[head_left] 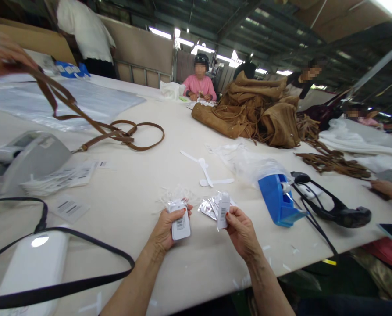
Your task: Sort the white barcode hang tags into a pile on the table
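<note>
My left hand [167, 226] grips a small stack of white barcode tags [181, 224], with thin clear strings spreading above it. To its right, my right hand [240, 227] pinches a single white barcode tag [222, 213] between thumb and fingers. Shiny silver packets [209, 208] lie on the table just behind and left of that tag. Farther back, white paper strips [204, 171] rest on the tabletop [169, 169].
Brown bags [248, 109] are piled at the back. A blue tape dispenser [276, 202] and black headgear [339, 213] stand right; a grey dispenser [34, 162], barcode labels [69, 208] and a corded white device [34, 267] lie left. Another person's hand holds brown straps [94, 125].
</note>
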A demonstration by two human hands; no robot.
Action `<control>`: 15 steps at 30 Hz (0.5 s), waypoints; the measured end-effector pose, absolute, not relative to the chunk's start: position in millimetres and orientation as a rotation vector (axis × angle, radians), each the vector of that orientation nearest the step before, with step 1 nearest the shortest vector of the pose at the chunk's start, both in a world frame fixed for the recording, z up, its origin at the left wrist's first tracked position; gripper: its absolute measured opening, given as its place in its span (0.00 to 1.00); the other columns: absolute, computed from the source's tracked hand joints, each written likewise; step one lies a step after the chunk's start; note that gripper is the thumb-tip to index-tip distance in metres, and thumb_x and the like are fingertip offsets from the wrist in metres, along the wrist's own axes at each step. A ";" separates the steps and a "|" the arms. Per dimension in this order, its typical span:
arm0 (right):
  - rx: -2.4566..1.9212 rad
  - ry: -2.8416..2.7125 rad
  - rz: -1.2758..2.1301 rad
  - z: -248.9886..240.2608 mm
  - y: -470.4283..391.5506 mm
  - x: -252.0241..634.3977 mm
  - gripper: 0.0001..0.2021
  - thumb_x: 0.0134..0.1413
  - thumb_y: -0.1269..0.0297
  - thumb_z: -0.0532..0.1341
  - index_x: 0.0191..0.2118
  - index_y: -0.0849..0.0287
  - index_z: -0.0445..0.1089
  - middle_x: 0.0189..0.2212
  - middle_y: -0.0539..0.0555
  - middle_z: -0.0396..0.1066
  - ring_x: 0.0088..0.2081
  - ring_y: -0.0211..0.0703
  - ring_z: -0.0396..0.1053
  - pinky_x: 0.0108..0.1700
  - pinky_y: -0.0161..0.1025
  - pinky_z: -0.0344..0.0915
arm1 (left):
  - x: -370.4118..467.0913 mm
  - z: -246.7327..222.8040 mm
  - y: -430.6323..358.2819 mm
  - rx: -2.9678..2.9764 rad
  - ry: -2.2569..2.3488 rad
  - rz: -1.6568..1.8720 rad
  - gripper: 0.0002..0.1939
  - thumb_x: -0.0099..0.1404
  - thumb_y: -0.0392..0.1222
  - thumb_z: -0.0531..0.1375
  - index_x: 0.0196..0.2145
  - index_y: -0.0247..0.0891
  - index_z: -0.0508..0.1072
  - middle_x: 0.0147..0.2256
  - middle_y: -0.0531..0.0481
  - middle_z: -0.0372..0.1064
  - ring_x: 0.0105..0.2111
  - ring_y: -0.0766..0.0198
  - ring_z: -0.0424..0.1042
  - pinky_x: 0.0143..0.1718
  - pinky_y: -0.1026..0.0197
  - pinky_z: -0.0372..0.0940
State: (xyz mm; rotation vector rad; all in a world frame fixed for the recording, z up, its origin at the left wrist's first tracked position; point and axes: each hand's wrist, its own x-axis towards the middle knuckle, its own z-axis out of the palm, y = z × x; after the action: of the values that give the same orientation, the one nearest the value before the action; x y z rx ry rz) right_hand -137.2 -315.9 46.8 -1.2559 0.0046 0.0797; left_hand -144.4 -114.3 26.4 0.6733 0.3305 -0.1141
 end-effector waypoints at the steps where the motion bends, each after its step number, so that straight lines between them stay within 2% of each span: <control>1: -1.239 -0.010 0.084 47.4 -315.4 -138.1 0.19 0.36 0.59 0.71 0.31 0.62 0.63 0.27 0.50 0.64 0.27 0.33 0.61 0.28 0.30 0.60 | -144.5 26.7 -114.3 0.674 0.331 -0.113 0.23 0.43 0.30 0.67 0.40 0.30 0.71 0.30 0.45 0.74 0.25 0.64 0.72 0.25 0.67 0.68; 4: -1.224 -0.031 0.046 46.1 -315.2 -138.1 0.20 0.35 0.63 0.72 0.32 0.61 0.62 0.27 0.49 0.65 0.28 0.33 0.62 0.29 0.29 0.60 | -144.7 26.6 -114.3 0.675 0.333 -0.113 0.23 0.43 0.30 0.67 0.39 0.30 0.71 0.30 0.45 0.74 0.25 0.64 0.72 0.25 0.67 0.68; 10: -1.393 -0.077 -0.204 39.5 -321.4 -133.6 0.21 0.40 0.63 0.70 0.38 0.60 0.60 0.31 0.50 0.66 0.32 0.36 0.65 0.34 0.32 0.63 | -144.2 24.7 -114.6 0.679 0.335 -0.112 0.23 0.43 0.30 0.67 0.39 0.30 0.71 0.31 0.44 0.74 0.25 0.64 0.72 0.25 0.67 0.69; 15: -1.586 -0.091 -0.369 38.6 -319.9 -134.3 0.21 0.40 0.60 0.70 0.38 0.61 0.61 0.31 0.51 0.65 0.33 0.36 0.63 0.33 0.33 0.60 | -143.8 24.6 -114.2 0.683 0.338 -0.109 0.22 0.44 0.29 0.67 0.40 0.30 0.71 0.31 0.44 0.74 0.26 0.64 0.72 0.25 0.67 0.69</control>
State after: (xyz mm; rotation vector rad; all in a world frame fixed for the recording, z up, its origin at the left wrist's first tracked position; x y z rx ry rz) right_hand -134.3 -319.9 38.6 -1.5861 -0.0911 -0.3689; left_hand -143.8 -114.2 24.6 0.6830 0.3384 -0.1094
